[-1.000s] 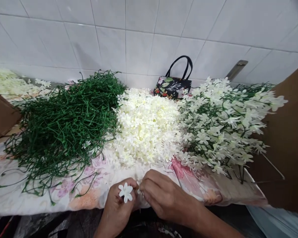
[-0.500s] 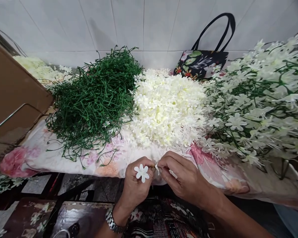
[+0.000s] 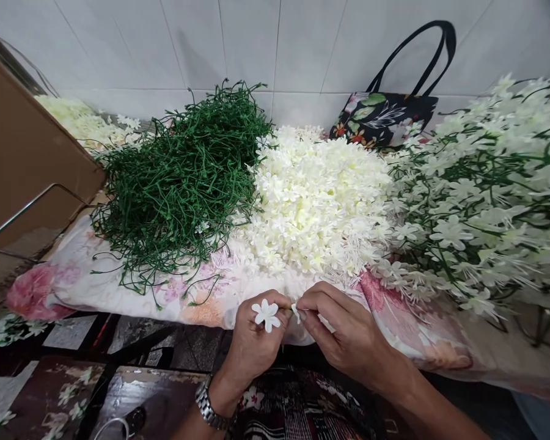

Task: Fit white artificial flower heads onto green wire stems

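My left hand [image 3: 260, 333] is closed, with a white artificial flower [image 3: 266, 315] standing out from its fist. The stem is mostly hidden by the fingers. My right hand [image 3: 339, 321] pinches a second small white flower [image 3: 295, 310] at the left fingertips, where both hands nearly meet. Just beyond them lies a heap of loose white blossoms [image 3: 321, 201]. Left of that is a tangled pile of green plastic stems [image 3: 183, 183]. At the right stands a large mass of white flowers on green stems [image 3: 453, 232].
A floral cloth [image 3: 137, 302] covers the work surface. Against the tiled wall leans a black flowered handbag [image 3: 385, 119]. On the left is a cardboard box [image 3: 22, 159] with a metal wire by it. More pale blossoms [image 3: 80, 122] lie behind the stems. A dark wooden stool [image 3: 151, 397] stands below.
The view has shifted slightly, so the piles and bag appear a little further right. Both hands stay together, still pinching the flowers.
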Demonstrator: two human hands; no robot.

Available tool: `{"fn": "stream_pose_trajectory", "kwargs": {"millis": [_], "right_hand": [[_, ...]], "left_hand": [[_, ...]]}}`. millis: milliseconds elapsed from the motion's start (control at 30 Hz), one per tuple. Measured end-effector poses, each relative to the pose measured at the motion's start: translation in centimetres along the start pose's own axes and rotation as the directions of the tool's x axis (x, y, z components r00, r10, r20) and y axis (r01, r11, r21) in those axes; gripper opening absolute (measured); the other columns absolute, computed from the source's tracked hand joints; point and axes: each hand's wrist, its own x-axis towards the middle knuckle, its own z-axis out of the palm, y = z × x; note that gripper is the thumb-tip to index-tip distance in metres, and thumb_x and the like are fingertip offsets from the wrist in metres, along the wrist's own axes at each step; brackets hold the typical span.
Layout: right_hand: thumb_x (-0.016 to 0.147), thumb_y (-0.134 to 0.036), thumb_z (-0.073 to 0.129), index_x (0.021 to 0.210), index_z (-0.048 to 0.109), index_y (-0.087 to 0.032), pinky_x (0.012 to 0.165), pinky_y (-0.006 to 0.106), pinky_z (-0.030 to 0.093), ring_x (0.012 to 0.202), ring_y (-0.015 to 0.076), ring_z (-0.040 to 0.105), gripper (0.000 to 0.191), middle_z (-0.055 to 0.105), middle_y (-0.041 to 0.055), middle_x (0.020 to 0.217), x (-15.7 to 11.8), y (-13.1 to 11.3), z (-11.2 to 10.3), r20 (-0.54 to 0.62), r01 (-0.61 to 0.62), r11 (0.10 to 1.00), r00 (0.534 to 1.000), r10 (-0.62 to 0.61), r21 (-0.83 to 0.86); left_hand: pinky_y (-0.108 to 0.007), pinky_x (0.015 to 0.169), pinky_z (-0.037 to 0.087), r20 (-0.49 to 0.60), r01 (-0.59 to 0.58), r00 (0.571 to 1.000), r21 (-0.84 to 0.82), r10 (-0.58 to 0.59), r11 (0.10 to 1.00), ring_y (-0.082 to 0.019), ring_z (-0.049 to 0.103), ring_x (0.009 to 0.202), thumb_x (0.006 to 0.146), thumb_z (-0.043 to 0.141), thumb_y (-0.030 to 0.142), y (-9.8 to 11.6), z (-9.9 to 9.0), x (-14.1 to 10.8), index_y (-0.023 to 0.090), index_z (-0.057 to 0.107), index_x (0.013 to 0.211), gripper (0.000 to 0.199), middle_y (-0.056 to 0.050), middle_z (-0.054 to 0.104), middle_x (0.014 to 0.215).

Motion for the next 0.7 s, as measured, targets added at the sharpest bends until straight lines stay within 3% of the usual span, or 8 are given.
{"fn": "stream_pose_trajectory", "kwargs": {"millis": [133, 467, 700], "right_hand": [[0.089, -0.011, 0.042, 0.087, 0.054, -0.017, 0.060, 0.025, 0.045, 0.069, 0.0125, 0.052, 0.013, 0.054, 0.0030, 0.076, 0.0, -0.5, -0.5, 0.025, -0.020, 1.000, 1.000, 0.019, 0.024], [0.088, -0.009, 0.040, 0.082, 0.051, -0.016, 0.058, 0.024, 0.042, 0.065, 0.0121, 0.049, 0.014, 0.051, 0.0020, 0.072, 0.0, -0.7, -0.2, 0.022, -0.076, 0.997, 0.997, 0.075, 0.009], [0.089, -0.009, 0.039, 0.082, 0.048, -0.016, 0.057, 0.024, 0.043, 0.064, 0.0125, 0.048, 0.013, 0.049, 0.0022, 0.071, 0.0, -0.2, 1.0, -0.029, -0.053, 0.997, 0.998, 0.051, -0.061]], "left_hand": [[-0.021, 0.047, 0.037, -0.041, -0.035, 0.999, 0.013, 0.036, 0.999, -0.011, 0.044, 0.050, 0.075, 0.052, 0.018, -0.1, -0.1, -0.3, 0.016, 0.059, 0.063, 0.015, 0.002, 0.051, 0.054], [-0.020, 0.052, 0.040, -0.077, -0.332, 0.931, 0.233, 0.358, 0.914, -0.011, 0.050, 0.054, 0.082, 0.048, 0.011, -0.9, 0.6, -0.9, 0.017, 0.058, 0.072, 0.015, 0.002, 0.054, 0.059], [-0.020, 0.051, 0.040, -0.129, -0.322, 0.923, 0.259, 0.363, 0.911, -0.010, 0.051, 0.053, 0.080, 0.049, 0.008, -1.2, 1.1, -0.8, 0.017, 0.058, 0.072, 0.016, 0.002, 0.054, 0.059]]}}
